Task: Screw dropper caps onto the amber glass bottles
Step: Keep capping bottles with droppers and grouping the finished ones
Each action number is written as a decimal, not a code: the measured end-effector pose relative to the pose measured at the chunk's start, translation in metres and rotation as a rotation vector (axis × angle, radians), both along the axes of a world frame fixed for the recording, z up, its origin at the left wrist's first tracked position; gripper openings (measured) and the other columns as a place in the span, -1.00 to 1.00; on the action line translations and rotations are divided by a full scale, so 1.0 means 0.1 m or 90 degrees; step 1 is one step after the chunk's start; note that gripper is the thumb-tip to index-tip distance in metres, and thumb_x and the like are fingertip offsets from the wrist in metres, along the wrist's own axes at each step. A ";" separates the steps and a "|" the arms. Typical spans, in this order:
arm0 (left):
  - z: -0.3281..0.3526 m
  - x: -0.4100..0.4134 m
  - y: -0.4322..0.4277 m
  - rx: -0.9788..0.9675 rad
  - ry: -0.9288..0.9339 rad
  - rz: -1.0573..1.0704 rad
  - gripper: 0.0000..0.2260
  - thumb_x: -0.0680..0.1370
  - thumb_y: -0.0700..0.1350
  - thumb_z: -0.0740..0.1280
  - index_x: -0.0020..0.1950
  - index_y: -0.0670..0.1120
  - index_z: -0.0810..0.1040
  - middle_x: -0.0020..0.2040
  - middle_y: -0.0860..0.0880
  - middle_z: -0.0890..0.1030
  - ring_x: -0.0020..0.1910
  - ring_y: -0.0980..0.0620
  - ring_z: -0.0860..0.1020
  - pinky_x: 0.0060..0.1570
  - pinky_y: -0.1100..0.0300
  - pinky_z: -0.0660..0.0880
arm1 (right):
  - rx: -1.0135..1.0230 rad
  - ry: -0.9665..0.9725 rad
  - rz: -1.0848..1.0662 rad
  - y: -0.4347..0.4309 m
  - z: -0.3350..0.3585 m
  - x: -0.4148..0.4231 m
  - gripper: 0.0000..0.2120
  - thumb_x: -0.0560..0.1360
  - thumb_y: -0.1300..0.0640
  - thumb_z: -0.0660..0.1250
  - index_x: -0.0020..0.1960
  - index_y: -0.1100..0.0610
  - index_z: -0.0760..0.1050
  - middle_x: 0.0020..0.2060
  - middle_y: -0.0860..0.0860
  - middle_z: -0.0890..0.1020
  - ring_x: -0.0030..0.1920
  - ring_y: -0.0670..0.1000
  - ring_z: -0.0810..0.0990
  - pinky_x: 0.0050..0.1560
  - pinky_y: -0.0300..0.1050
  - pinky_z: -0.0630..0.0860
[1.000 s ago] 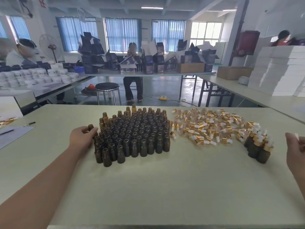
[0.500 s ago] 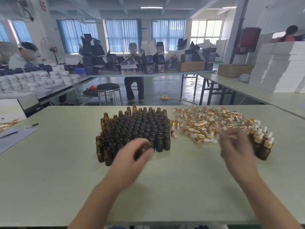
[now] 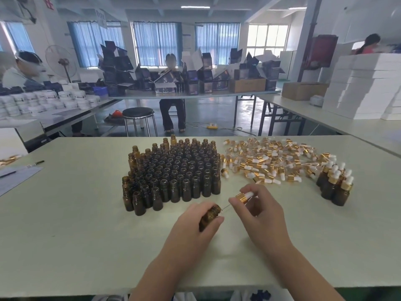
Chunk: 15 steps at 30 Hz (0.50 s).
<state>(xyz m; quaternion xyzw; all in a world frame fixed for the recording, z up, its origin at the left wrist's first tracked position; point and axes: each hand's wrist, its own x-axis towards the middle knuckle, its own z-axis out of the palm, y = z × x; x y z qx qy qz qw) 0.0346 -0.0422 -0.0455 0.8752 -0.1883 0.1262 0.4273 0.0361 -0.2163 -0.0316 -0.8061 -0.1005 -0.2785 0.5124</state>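
Insertion step: the left hand (image 3: pixel 193 224) grips an amber bottle (image 3: pixel 208 216), mouth tilted toward two o'clock. The right hand (image 3: pixel 262 213) pinches a dropper cap (image 3: pixel 243 196), pipette tip at the mouth. Next, I judge: seat the collar squarely, then twist.

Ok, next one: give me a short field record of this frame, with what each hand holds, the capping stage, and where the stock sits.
left hand: grips one amber bottle, tilted, mouth toward the right hand
right hand: pinches a dropper cap near its gold collar
pipette: tip at the bottle mouth; cannot tell if inside
stage: cap not yet screwed on
uncapped bottles: upright block, mid table
loose caps: pile right of the block
capped bottles: small cluster, far right
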 end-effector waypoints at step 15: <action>0.01 -0.06 -0.03 0.042 -0.027 -0.028 -0.78 0.50 0.06 0.37 0.13 0.13 0.54 -0.12 0.13 0.48 -0.11 0.20 0.46 -0.12 0.38 0.36 | -0.055 0.038 0.123 0.00 -0.08 -0.05 -0.78 0.30 -0.32 0.32 -0.16 -0.23 0.52 -0.36 -0.10 0.56 -0.40 -0.17 0.45 -0.37 -0.40 0.37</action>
